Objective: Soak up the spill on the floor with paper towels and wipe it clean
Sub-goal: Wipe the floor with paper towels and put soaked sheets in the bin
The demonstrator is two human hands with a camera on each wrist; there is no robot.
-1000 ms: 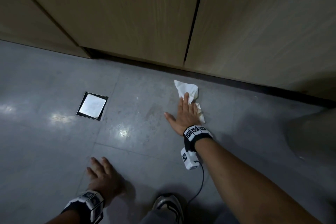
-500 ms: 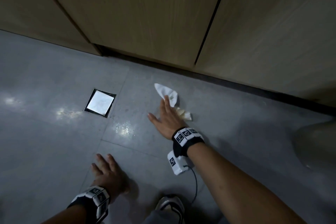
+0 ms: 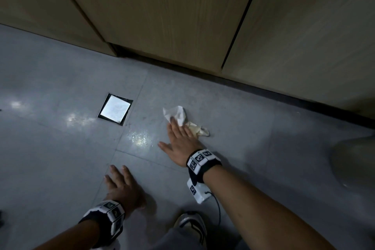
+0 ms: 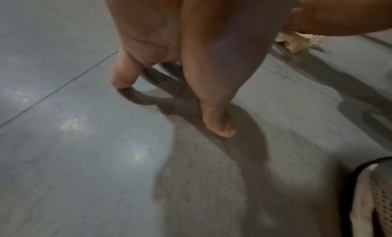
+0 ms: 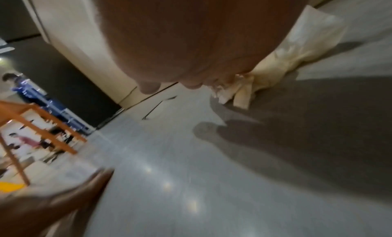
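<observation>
A crumpled paper towel (image 3: 178,115) lies on the grey floor (image 3: 243,132), white at its far end and yellowish and wet at its right end (image 3: 197,129). My right hand (image 3: 178,138) presses flat on it with straight fingers, thumb spread left. Small wet droplets (image 3: 140,138) glisten on the tile just left of that hand. My left hand (image 3: 119,184) rests flat on the floor nearer to me, fingers straight; the left wrist view shows its fingertips (image 4: 222,131) touching the tile. The towel (image 5: 292,56) shows stained under my palm in the right wrist view.
Wooden cabinet doors (image 3: 172,16) with a dark toe-kick run along the far side. A square metal floor drain cover (image 3: 115,111) sits left of the towel. My shoe (image 3: 190,227) is near the bottom edge. A pale rounded object (image 3: 355,160) stands at right.
My right hand has slid the towel leftward and toward me along the floor, away from the cabinet base. The towel is more bunched. The left hand has stayed planted.
</observation>
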